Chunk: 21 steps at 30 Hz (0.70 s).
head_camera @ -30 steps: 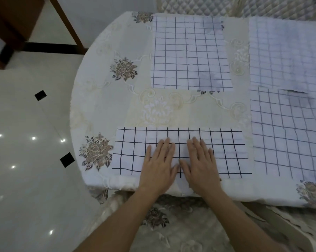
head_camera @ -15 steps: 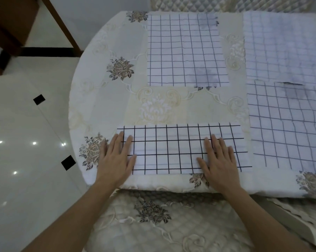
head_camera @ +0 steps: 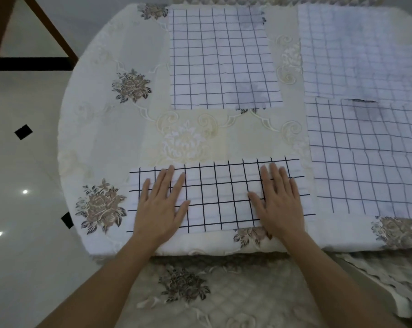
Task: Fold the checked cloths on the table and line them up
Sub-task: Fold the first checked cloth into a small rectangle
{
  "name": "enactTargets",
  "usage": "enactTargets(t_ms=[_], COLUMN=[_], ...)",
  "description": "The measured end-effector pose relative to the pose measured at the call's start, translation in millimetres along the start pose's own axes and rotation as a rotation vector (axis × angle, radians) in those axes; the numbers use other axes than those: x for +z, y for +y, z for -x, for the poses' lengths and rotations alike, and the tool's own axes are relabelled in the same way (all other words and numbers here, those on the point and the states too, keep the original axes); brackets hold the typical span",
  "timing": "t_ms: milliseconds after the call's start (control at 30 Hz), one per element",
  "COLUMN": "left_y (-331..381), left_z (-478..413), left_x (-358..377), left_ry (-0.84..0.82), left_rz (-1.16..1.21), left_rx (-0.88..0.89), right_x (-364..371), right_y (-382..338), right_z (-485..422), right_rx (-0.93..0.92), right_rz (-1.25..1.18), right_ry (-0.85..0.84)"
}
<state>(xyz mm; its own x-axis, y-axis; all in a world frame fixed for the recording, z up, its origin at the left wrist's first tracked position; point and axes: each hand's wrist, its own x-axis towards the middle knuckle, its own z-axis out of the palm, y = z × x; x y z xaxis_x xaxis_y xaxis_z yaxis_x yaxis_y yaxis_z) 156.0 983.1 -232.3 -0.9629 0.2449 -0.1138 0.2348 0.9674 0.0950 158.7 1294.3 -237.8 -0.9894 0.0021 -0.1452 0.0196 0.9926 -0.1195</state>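
Right-side cloths run off the frame edge; their overlap is unclear. Palms hide parts of the folded cloth: white, bold black grid, a flat strip at the table's near edge. Left hand and right hand press flat on it, fingers straight, well apart.

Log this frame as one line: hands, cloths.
folded cloth: front centre | left hand: flat on its left part | right hand: flat on its right part | grip: none | far cloth, right-near cloth, right-far cloth: untouched
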Motion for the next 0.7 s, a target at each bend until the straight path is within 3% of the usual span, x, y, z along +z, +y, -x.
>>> enactTargets(t_ms=[167, 533, 700], left_y=[-23.5, -52.3, 20.0], left_z=[12.6, 0.5, -38.5], left_x=[-2.6, -36.7, -61.4], left_ry=[0.008, -0.084, 0.084], left_rz=[-0.006, -0.014, 0.011], left_rx=[-0.038, -0.156, 0.178], right_x=[-9.6, -45.2, -72.4], right_y=[38.0, 47.2, 55.2], right_z=[-2.3, -8.4, 17.3], right_rx=[0.086, 0.058, 0.181], right_rz=[-0.032, -0.021, -0.119], right_ry=[-0.026, -0.172, 0.152])
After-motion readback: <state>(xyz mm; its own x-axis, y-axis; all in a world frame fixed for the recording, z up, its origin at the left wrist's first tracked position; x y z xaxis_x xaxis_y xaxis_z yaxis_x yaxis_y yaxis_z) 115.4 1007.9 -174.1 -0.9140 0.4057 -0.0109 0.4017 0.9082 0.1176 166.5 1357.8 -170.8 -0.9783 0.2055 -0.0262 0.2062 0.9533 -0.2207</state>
